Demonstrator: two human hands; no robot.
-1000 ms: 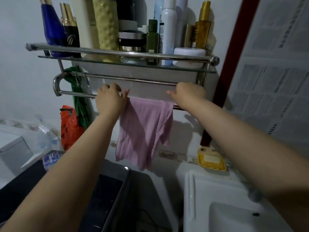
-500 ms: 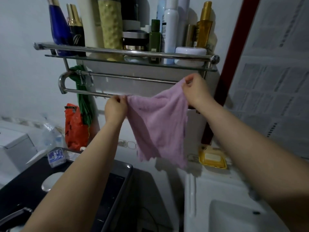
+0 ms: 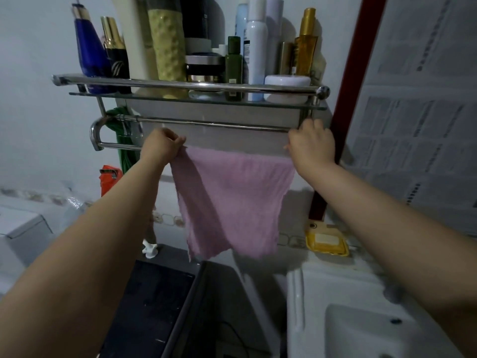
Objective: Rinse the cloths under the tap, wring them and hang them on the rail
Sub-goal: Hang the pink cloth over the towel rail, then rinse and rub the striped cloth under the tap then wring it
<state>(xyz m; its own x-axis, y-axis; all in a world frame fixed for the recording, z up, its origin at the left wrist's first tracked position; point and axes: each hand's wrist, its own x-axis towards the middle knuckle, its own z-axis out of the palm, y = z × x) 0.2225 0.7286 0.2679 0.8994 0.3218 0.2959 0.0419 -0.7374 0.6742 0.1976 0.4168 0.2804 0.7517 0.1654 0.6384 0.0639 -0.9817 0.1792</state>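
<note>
**Cloth spread at the rail, not yet safely hung**

The pink cloth (image 3: 229,200) hangs flat in front of the lower rail (image 3: 116,146), stretched between both hands. The left hand (image 3: 161,148) has its fingers curled tight on the cloth's top left corner, right at the rail. The right hand (image 3: 311,148) grips the top right corner with curled fingers, near the rail's right end. The top edge lies level with the rail, but whether any of it is folded over the bar cannot be told from here; the hands and cloth hide that stretch.

The main risk is letting go too soon. If too little of the cloth lies over the bar, its own wet weight will likely pull it off, and it would drop onto the dark bench (image 3: 154,301) or into the gap beside the sink (image 3: 335,293).

A second risk sits just above. The glass shelf (image 3: 196,99) is crowded with bottles, among them a green bottle (image 3: 233,65) and a white jar (image 3: 286,85) close to the front edge. A hand lifting sharply could knock the shelf rail and tip something down.

Third, the left corner is bunched rather than flat. Left so, the cloth would probably hang in a fold and dry poorly, or slide toward the green thing (image 3: 124,140) hanging at the rail's left end.
</note>
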